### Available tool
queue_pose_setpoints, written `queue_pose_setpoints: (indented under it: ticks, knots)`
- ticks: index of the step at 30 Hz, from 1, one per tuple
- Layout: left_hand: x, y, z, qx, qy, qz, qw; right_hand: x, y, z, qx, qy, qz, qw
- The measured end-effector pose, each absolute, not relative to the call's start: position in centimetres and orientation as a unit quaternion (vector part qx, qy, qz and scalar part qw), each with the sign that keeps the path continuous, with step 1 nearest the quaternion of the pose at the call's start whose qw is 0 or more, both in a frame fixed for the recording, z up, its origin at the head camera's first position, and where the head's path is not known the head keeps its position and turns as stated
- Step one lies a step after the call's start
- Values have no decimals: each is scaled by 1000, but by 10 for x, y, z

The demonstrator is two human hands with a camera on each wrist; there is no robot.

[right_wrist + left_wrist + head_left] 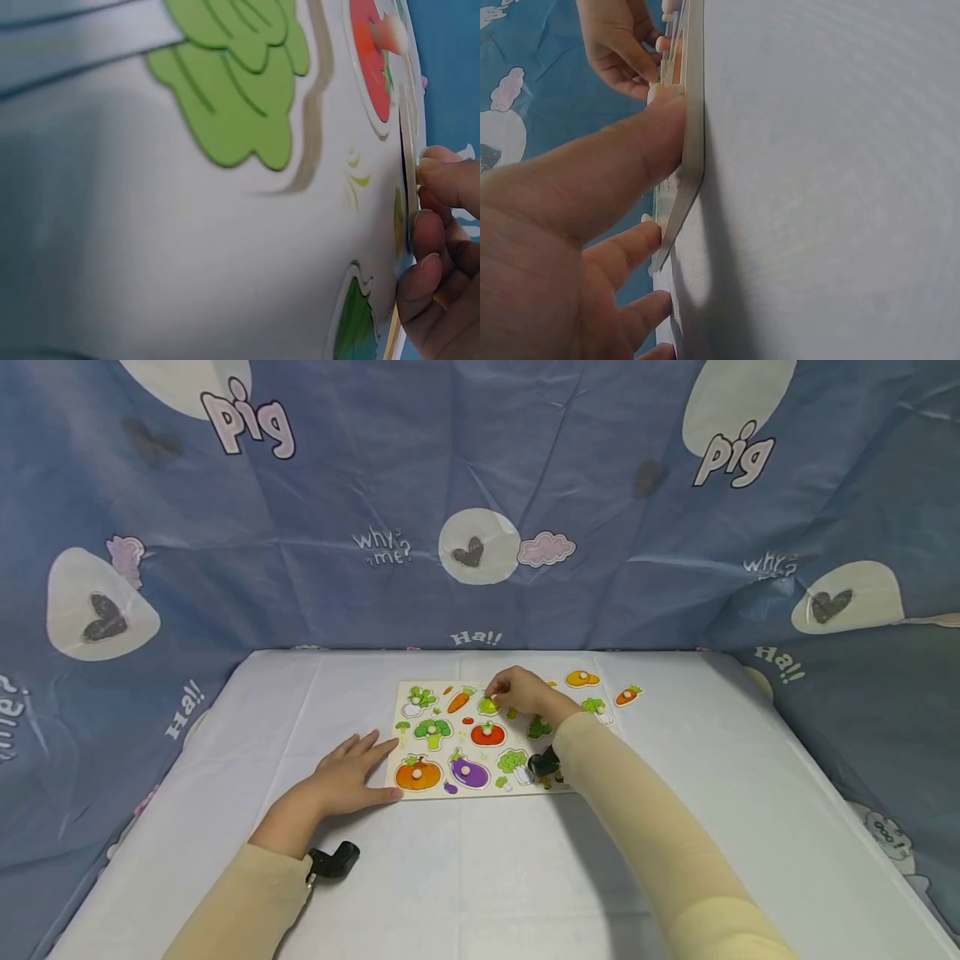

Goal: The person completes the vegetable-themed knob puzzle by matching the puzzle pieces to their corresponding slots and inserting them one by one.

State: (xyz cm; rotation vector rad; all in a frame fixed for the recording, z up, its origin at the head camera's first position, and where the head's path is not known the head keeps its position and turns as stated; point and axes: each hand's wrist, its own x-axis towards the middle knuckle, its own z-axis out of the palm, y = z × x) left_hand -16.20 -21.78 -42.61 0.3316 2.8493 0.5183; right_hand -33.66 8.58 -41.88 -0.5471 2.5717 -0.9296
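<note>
A wooden vegetable puzzle board lies flat on the table. My left hand rests at its left edge, fingers spread; in the left wrist view the thumb lies against the board's edge. Over the back of the board, my right hand pinches a yellow-green vegetable puzzle piece between thumb and fingertips. That piece overlaps its place on the board, beside the carrot piece and behind the tomato piece. The right wrist view shows the fingers close over the board; the piece's knob is hidden.
Off the board's right side lie an orange piece, a carrot-shaped piece and a leafy green-and-white piece. The pumpkin piece and eggplant piece sit along the front. A blue patterned cloth hangs behind the white table.
</note>
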Motion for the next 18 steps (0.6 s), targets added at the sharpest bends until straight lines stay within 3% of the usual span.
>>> queue_pose_setpoints:
  ticks: [18]
  knots:
    - [-163,-219,-427,115,971,179,112,-331,87,-414,-194,913,-320,163]
